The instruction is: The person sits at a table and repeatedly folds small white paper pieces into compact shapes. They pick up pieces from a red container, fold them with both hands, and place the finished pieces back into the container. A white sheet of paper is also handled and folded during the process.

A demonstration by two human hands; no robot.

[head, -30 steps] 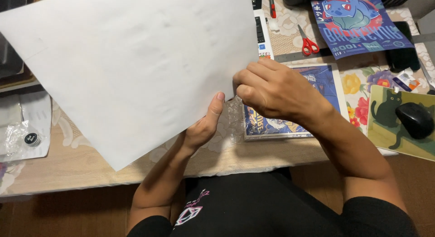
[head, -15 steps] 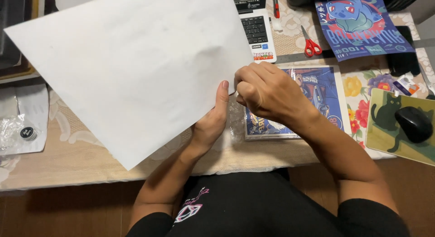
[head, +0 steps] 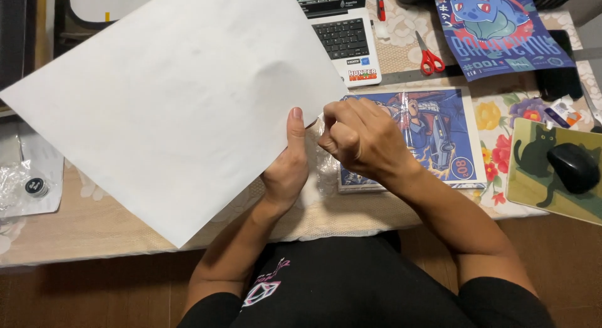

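Fingers (head: pixel 295 124) of the left hand (head: pixel 285 171) lie flat and straight against the near right edge of a large white sheet of paper (head: pixel 175 108), thumb up along the edge, holding the sheet tilted above the table (head: pixel 100 224). The right hand (head: pixel 357 137) is curled into a loose fist just beside the left, its fingertips pinched at the sheet's right corner; whether they grip the paper itself or something small cannot be told.

Under the right hand lies a blue illustrated print (head: pixel 433 130) in a clear sleeve. Farther off sit a laptop (head: pixel 345 36) and red-handled scissors (head: pixel 429 55), with a second blue poster (head: pixel 501 27) at the far right. At the right edge a black mouse (head: pixel 574 165) rests on a green cat mousepad (head: pixel 533 184). At the near left lies a clear plastic bag (head: pixel 28 184) with a small round black item.
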